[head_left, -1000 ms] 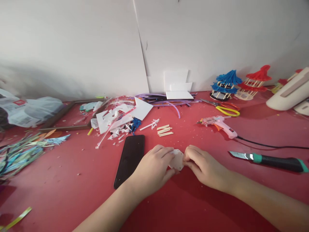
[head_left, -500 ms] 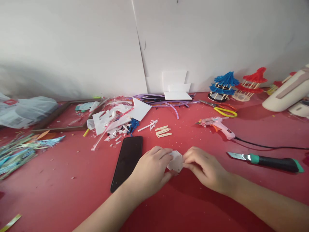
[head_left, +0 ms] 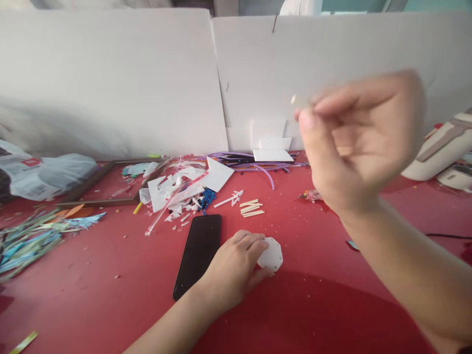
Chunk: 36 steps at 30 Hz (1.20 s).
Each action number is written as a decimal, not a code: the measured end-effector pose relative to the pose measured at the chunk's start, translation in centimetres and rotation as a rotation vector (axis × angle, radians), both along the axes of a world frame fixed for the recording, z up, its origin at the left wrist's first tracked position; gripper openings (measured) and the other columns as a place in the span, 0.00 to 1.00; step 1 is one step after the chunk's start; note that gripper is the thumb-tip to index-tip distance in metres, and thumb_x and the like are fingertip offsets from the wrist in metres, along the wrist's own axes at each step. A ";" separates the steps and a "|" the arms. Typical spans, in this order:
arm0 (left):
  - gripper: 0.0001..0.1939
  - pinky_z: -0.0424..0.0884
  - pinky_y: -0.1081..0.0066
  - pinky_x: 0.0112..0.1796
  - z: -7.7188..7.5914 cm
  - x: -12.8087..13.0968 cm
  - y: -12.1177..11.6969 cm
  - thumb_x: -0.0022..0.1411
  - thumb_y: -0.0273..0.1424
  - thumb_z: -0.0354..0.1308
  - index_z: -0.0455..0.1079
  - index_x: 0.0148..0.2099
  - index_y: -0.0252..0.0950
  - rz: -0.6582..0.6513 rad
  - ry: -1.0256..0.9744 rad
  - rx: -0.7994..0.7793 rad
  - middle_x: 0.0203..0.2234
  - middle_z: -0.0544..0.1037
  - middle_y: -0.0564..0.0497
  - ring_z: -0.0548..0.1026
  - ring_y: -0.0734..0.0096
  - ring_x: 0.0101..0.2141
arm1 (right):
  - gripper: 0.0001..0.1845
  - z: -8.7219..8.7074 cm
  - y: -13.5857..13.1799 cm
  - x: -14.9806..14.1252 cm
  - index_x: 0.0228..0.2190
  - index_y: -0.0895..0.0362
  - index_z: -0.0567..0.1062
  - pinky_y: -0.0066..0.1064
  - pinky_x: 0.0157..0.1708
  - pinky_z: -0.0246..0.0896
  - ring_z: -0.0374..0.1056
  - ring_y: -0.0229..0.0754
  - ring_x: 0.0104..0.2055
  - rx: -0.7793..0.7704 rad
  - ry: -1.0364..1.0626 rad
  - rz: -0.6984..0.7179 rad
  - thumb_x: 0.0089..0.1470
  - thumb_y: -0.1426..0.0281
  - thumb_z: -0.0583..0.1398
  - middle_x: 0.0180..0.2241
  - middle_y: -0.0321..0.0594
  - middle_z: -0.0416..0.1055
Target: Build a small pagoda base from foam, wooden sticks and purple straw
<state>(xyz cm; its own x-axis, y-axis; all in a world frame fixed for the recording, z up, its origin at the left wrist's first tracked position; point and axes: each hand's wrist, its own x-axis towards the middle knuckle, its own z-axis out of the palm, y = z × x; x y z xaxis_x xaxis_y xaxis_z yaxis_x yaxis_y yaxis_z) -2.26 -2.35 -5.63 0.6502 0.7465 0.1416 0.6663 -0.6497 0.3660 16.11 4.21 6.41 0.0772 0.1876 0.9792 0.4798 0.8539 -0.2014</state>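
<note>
A small white octagonal piece (head_left: 272, 255), with tiny holes near its edge, lies at the table's middle. Around its left side curls my left hand (head_left: 236, 260), thumb at the lower edge and fingers on top. High in front of the white board, my right hand (head_left: 365, 128) is closed in a pinch on a small pale piece (head_left: 296, 101). Motion blurs that piece, so its exact kind does not show. Several short wooden sticks (head_left: 252, 208) lie just beyond the octagon. Left of my left hand is a black phone (head_left: 197, 255).
White scraps (head_left: 177, 189) and purple strips (head_left: 265, 169) are heaped along the back. My right arm hides most of the glue gun (head_left: 312, 195) and the cutter knife (head_left: 353, 245). Far left are a wooden frame (head_left: 99, 202), a plastic bag (head_left: 62, 172) and coloured strips (head_left: 37, 241).
My right hand has left the octagonal piece and risen up and right, with a small pale piece pinched in it. My left hand stays at the octagon. The view has tilted up slightly.
</note>
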 end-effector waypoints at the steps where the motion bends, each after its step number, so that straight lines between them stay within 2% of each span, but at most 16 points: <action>1: 0.21 0.72 0.57 0.47 0.0 0.0 0.0 0.58 0.37 0.63 0.67 0.53 0.36 -0.001 -0.009 -0.006 0.50 0.75 0.46 0.73 0.55 0.47 | 0.04 0.5 0.8 -1.0 0.34 0.54 0.67 0.30 0.40 0.68 0.69 0.35 0.38 -0.004 0.072 -0.015 0.60 0.75 0.56 0.35 0.37 0.67; 3: 0.26 0.72 0.56 0.48 0.1 0.0 -0.1 0.57 0.37 0.63 0.64 0.56 0.37 0.012 -0.008 -0.025 0.51 0.73 0.45 0.72 0.56 0.47 | 0.03 0.2 2.7 -2.9 0.37 0.56 0.65 0.30 0.44 0.67 0.69 0.34 0.41 -0.023 0.171 -0.024 0.63 0.74 0.53 0.39 0.39 0.66; 4: 0.27 0.72 0.56 0.48 0.2 0.1 -0.1 0.57 0.36 0.64 0.63 0.57 0.38 0.023 -0.001 -0.038 0.51 0.72 0.45 0.72 0.56 0.47 | 0.04 -0.6 3.7 -3.8 0.40 0.56 0.65 0.31 0.47 0.66 0.69 0.35 0.43 -0.105 0.144 -0.016 0.65 0.72 0.51 0.42 0.41 0.66; 5: 0.28 0.73 0.57 0.47 0.3 0.1 -0.2 0.56 0.35 0.64 0.62 0.58 0.39 0.034 0.008 -0.054 0.51 0.71 0.45 0.73 0.56 0.46 | 0.07 -1.7 4.8 -4.6 0.42 0.56 0.65 0.33 0.50 0.64 0.68 0.37 0.47 -0.244 0.036 0.004 0.66 0.72 0.48 0.44 0.42 0.67; 7: 0.30 0.74 0.58 0.45 0.5 0.1 -0.3 0.55 0.34 0.66 0.61 0.58 0.39 0.058 0.023 -0.085 0.51 0.68 0.44 0.74 0.57 0.44 | 0.11 -4.7 6.7 -5.8 0.48 0.55 0.67 0.35 0.54 0.61 0.65 0.40 0.54 -0.634 -0.475 0.161 0.64 0.72 0.52 0.49 0.42 0.68; 9: 0.32 0.75 0.59 0.42 0.6 0.1 -0.5 0.53 0.32 0.67 0.60 0.59 0.39 0.079 0.033 -0.109 0.50 0.66 0.44 0.74 0.58 0.42 | 0.15 -7.7 7.8 -6.3 0.43 0.55 0.74 0.35 0.48 0.66 0.70 0.44 0.48 -0.771 -0.636 0.214 0.52 0.75 0.64 0.44 0.41 0.74; 10: 0.32 0.75 0.59 0.42 0.6 0.1 -0.5 0.53 0.32 0.67 0.60 0.59 0.40 0.091 0.033 -0.120 0.50 0.65 0.44 0.75 0.58 0.42 | 0.15 -9.1 8.0 -6.3 0.40 0.55 0.76 0.34 0.45 0.68 0.72 0.44 0.45 -0.815 -0.672 0.219 0.48 0.77 0.65 0.41 0.40 0.76; 12: 0.32 0.75 0.60 0.42 0.7 0.1 -0.6 0.52 0.29 0.67 0.60 0.58 0.42 0.109 0.020 -0.166 0.50 0.64 0.45 0.75 0.60 0.40 | 0.12 -11.1 7.8 -5.6 0.38 0.56 0.78 0.33 0.43 0.68 0.73 0.44 0.43 -0.883 -0.699 0.207 0.50 0.78 0.63 0.39 0.41 0.77; 14: 0.32 0.74 0.62 0.42 0.7 0.0 -0.6 0.52 0.26 0.67 0.61 0.57 0.44 0.113 -0.016 -0.223 0.51 0.63 0.46 0.75 0.63 0.40 | 0.12 -12.4 7.1 -4.4 0.40 0.56 0.78 0.33 0.42 0.67 0.73 0.44 0.42 -0.932 -0.697 0.176 0.53 0.77 0.61 0.39 0.42 0.78; 18: 0.30 0.71 0.66 0.45 0.9 0.0 -0.5 0.55 0.23 0.63 0.62 0.58 0.48 0.044 -0.126 -0.336 0.47 0.69 0.50 0.74 0.66 0.42 | 0.12 -13.3 5.9 -2.0 0.42 0.58 0.77 0.31 0.41 0.65 0.72 0.42 0.41 -0.972 -0.698 0.119 0.55 0.76 0.59 0.42 0.44 0.76; 21: 0.28 0.68 0.68 0.47 1.1 0.1 -0.5 0.58 0.21 0.57 0.61 0.59 0.48 0.023 -0.184 -0.408 0.47 0.74 0.51 0.73 0.66 0.46 | 0.11 -13.8 5.8 -1.2 0.41 0.59 0.77 0.32 0.42 0.63 0.70 0.43 0.42 -0.963 -0.728 0.104 0.56 0.73 0.60 0.41 0.46 0.75; 26: 0.24 0.66 0.71 0.47 1.5 0.1 -0.5 0.61 0.21 0.50 0.63 0.57 0.46 0.074 -0.259 -0.435 0.48 0.76 0.53 0.74 0.69 0.47 | 0.10 -14.1 5.7 -1.5 0.36 0.58 0.79 0.32 0.41 0.60 0.67 0.42 0.40 -0.914 -0.799 0.131 0.59 0.73 0.57 0.37 0.45 0.73; 31: 0.22 0.67 0.72 0.44 1.5 0.2 -0.4 0.61 0.25 0.51 0.64 0.56 0.45 0.151 -0.259 -0.470 0.46 0.78 0.55 0.75 0.69 0.43 | 0.10 -13.9 5.4 -1.5 0.33 0.58 0.79 0.32 0.39 0.58 0.67 0.42 0.39 -0.899 -0.805 0.157 0.59 0.75 0.57 0.36 0.45 0.72; 36: 0.22 0.68 0.70 0.41 1.4 0.3 -0.4 0.61 0.27 0.51 0.65 0.57 0.46 0.177 -0.219 -0.495 0.45 0.78 0.54 0.76 0.66 0.40 | 0.08 -13.8 5.6 -1.6 0.29 0.57 0.77 0.32 0.38 0.58 0.66 0.42 0.39 -0.919 -0.712 0.199 0.56 0.76 0.58 0.34 0.43 0.72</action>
